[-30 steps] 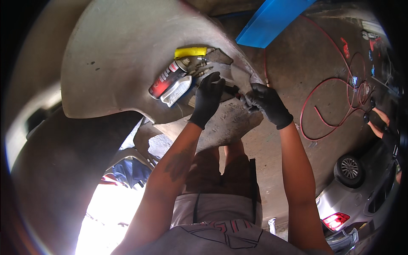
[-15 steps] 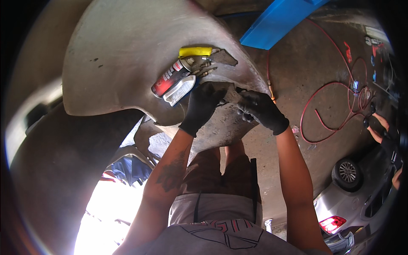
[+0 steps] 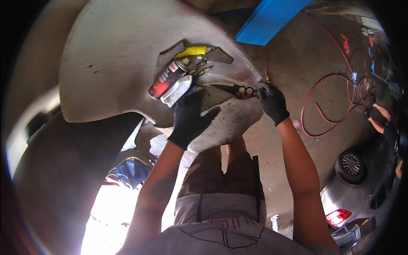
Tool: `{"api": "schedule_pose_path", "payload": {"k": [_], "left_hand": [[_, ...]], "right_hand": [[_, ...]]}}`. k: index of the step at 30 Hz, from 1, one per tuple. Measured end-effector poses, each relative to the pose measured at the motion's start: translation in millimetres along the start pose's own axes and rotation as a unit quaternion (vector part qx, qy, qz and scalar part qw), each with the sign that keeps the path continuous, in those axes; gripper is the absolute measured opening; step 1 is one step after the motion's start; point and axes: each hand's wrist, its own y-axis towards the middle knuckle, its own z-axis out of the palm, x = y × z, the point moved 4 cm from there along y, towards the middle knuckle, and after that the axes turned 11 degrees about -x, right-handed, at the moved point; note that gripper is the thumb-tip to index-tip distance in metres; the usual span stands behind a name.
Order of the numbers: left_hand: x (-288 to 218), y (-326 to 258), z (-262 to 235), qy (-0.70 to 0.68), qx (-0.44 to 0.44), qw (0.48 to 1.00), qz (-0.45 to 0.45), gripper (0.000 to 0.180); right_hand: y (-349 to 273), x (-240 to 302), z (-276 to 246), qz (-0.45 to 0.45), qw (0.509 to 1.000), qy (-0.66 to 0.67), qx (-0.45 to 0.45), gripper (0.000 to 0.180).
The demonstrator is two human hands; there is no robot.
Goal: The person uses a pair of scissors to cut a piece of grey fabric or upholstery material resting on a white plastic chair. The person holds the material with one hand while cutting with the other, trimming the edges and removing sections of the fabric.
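My left hand [image 3: 187, 121], in a black glove, lies on the curved grey panel [image 3: 114, 55] with its thumb spread, next to a white ridged, brush-like piece [image 3: 176, 91]. A dark grey sheet [image 3: 214, 98] lies just beyond its fingertips. My right hand [image 3: 273, 102], also gloved, has its fingers closed on the handle end of a knife [image 3: 244, 91] with ring holes and a dark blade pointing left. A red and black spray can [image 3: 165, 80], a yellow block [image 3: 191, 52], small metal fittings [image 3: 202, 70] and two grey sheet scraps [image 3: 170, 53] rest farther up the panel.
A blue post [image 3: 265, 25] rises beyond the panel's far edge. Red hose [image 3: 304, 106] coils on the floor to the right. A grey car with a wheel [image 3: 351, 163] and another person's arms [image 3: 378, 121] are at the far right.
The grey sheet scrap that both hands held now appears to lie left of the yellow block. My hands have moved apart, and the right one is at the knife.
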Motion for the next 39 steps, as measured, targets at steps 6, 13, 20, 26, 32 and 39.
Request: {"api": "schedule_pose_path", "payload": {"k": [6, 13, 20, 26, 32, 39], "left_hand": [[-4, 9, 53, -0.027, 0.147, 0.989, 0.005, 0.043], [28, 4, -56, -0.120, 0.172, 0.972, -0.106, 0.029], [35, -15, -83, -0.118, 0.202, 0.947, -0.219, 0.027], [11, -12, -77, -0.134, 0.159, 0.970, -0.123, 0.034], [16, -14, -73, -0.122, 0.218, 0.958, -0.139, 0.040], [9, -4, -59, 0.030, 0.132, 0.990, -0.039, 0.036]], "right_hand": [[-15, 1, -4, 0.088, 0.990, 0.104, -0.026, 0.028], [-28, 9, -2, -0.182, 0.980, -0.035, -0.077, 0.041], [-28, 31, 25, -0.203, 0.969, -0.130, -0.048, 0.057], [-29, 35, 41, -0.176, 0.972, -0.152, 0.033, 0.050], [-27, 45, 43, -0.222, 0.955, -0.188, 0.060, 0.032], [-14, 55, 28, -0.230, 0.966, -0.106, 0.041, 0.047]]}}
